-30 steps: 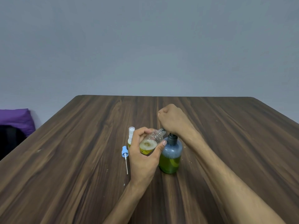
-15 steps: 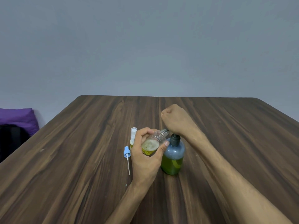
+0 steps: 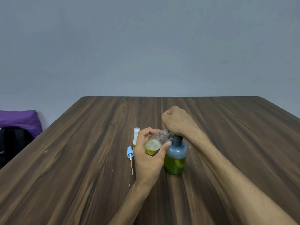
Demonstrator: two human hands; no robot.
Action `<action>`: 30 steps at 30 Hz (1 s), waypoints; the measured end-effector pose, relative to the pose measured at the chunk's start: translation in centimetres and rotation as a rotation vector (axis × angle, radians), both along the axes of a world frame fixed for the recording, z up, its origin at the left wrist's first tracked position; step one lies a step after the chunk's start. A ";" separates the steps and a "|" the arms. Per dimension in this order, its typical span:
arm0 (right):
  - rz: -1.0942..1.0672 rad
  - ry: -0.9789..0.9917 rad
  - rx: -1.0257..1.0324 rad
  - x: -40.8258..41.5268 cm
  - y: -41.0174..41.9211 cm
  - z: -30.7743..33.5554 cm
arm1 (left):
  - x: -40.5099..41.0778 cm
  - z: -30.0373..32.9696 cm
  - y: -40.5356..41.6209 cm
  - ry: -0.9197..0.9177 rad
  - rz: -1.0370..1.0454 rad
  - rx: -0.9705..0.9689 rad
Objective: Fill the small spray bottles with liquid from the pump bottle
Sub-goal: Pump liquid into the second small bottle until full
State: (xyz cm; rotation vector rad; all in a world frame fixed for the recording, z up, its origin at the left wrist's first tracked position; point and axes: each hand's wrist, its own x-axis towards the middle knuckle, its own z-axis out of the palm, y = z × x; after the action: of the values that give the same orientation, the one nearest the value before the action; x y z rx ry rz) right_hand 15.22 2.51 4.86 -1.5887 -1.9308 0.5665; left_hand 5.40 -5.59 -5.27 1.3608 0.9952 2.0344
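Near the middle of the frame, the left hand holds a small clear spray bottle with its fingers and thumb curled round it. The bottle is tilted, with its open neck up by the pump bottle. It has some yellow liquid and foam inside. The right hand is a closed fist on top of the pump. Left of the hands, a blue spray top lies on the wooden table, beside a second small bottle with a white top.

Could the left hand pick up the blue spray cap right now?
Probably not yet: the left hand grips the small open bottle at the pump. The blue spray cap lies unobstructed just left of it.
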 end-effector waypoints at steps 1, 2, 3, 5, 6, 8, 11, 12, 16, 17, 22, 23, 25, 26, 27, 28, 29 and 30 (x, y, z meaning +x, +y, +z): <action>-0.004 0.016 0.018 0.1 0.0 0.2 | 0.0 0.1 -0.1 -0.001 -0.002 0.006; -0.005 0.032 0.026 0.1 0.0 0.2 | 0.0 0.2 -0.1 -0.002 -0.002 0.011; -0.004 0.034 0.021 0.2 0.1 0.2 | 0.0 0.2 0.0 -0.003 -0.002 0.007; -0.010 0.007 -0.009 0.1 -0.1 -0.1 | 0.0 0.0 0.2 -0.002 -0.008 -0.008; -0.011 -0.005 -0.014 0.0 -0.1 -0.1 | 0.0 0.1 0.2 -0.006 -0.008 -0.007; -0.014 0.002 -0.004 0.2 -0.1 0.1 | 0.0 0.1 0.1 -0.014 -0.017 -0.006; -0.014 0.052 0.010 0.2 0.2 0.0 | 0.0 0.2 0.0 -0.003 -0.009 0.012; -0.015 0.049 -0.005 0.2 0.1 -0.1 | 0.0 0.3 0.1 0.008 -0.006 0.007; -0.007 0.014 -0.033 0.1 0.0 -0.1 | 0.0 0.1 0.1 0.022 0.011 0.004; -0.012 0.026 -0.015 0.2 -0.1 0.0 | 0.0 0.1 0.1 0.022 0.010 0.008; -0.009 0.063 -0.051 0.2 0.0 -0.3 | 0.1 0.2 0.2 0.026 0.008 0.011; -0.006 0.057 -0.061 0.2 0.1 -0.3 | 0.1 0.2 0.1 0.018 0.011 0.010; -0.006 0.047 -0.046 0.1 0.1 0.1 | 0.0 0.1 0.1 0.009 -0.003 0.011; -0.007 0.048 -0.031 0.1 0.1 0.3 | 0.0 0.1 0.1 0.010 -0.004 0.018; -0.003 0.051 -0.025 0.2 0.2 0.3 | 0.0 0.1 0.1 0.011 -0.002 0.024; 0.000 0.048 -0.028 0.2 0.2 0.1 | 0.0 0.1 0.1 0.010 -0.006 0.025; 0.001 0.040 -0.041 0.2 0.2 0.0 | 0.0 0.1 0.2 0.007 -0.014 0.020; 0.000 0.029 -0.054 0.2 0.1 -0.2 | 0.0 0.1 0.3 0.003 -0.017 0.014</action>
State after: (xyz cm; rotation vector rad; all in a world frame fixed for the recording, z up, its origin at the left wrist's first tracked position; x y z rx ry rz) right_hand 15.41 2.65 4.67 -1.6044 -1.9090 0.6438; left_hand 5.44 -5.31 -5.15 1.3752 0.9688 2.0311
